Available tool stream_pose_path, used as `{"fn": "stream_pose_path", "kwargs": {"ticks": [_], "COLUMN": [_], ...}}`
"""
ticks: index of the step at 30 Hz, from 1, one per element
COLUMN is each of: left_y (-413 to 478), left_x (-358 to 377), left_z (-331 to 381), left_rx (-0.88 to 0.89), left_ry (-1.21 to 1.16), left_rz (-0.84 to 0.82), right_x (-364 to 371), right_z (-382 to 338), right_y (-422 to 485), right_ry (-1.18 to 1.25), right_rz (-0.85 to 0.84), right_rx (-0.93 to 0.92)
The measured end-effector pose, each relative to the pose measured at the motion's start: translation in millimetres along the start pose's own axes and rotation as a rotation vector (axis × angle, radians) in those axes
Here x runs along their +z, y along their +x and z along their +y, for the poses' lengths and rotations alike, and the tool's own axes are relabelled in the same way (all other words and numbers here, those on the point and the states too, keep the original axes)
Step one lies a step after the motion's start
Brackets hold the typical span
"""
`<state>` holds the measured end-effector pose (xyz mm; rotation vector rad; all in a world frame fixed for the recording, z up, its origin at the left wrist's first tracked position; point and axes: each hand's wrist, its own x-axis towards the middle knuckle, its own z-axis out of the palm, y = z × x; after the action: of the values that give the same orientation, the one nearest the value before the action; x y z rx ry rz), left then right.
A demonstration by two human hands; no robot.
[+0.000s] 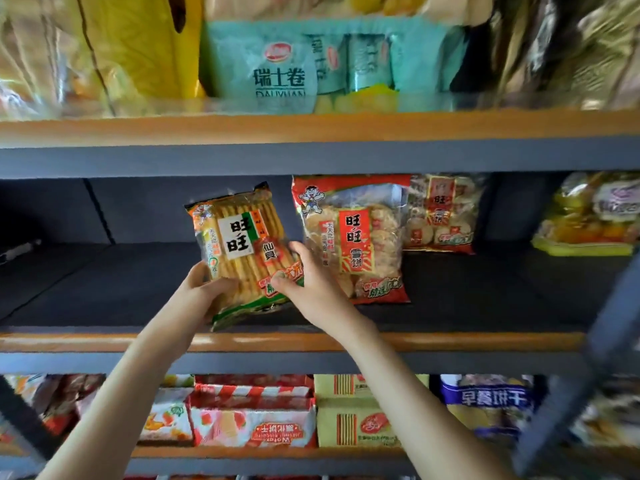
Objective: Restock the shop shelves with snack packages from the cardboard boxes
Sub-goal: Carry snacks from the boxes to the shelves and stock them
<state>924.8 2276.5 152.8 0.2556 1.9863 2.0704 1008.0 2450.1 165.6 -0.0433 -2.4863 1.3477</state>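
An orange-and-green rice cracker bag stands tilted on the dark middle shelf, near its front edge. My left hand grips the bag's lower left side. My right hand holds its lower right corner, thumb on the front. Right beside it stands a red-and-clear rice cracker bag, with a second red bag behind and to the right. No cardboard box is in view.
The upper shelf carries teal roll-cake bags and yellow packs. The lower shelf holds red-white wafer boxes, yellow boxes and a blue biscuit bag. A yellow-trimmed bag sits far right. A dark upright post stands at right.
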Motion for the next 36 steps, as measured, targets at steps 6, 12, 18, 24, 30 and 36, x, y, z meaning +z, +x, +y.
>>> {"fn": "stream_pose_path", "kwargs": {"ticks": [6,12,18,24,30,36], "left_y": [10,0,-17,-34,-44,-36], "left_x": [17,15,-5,-29,-16,0], "left_z": [2,5,7,2,6,11], "left_rx": [0.018,0.023,0.051,0.097,0.126,0.195], "left_ry": [-0.008,0.02,0.057,-0.047,-0.057,0.115], "left_rz": [-0.114,-0.162,-0.138,-0.253,-0.392,-0.312], "right_x": [-8,-4,9,10,-15,-21], "right_z": [3,-1,-6,-8,-4,4], "right_y": [-7,-12,-14,-20,-26,-29], "right_ry": [-0.099,-0.161,-0.107,0.059,0.289,0.047], "right_rz": [0.091,0.105,0.026,-0.086,-0.026,0.085], "right_rx": [0.032,0.034,-0.002,-0.015,0.006,-0.041]}}
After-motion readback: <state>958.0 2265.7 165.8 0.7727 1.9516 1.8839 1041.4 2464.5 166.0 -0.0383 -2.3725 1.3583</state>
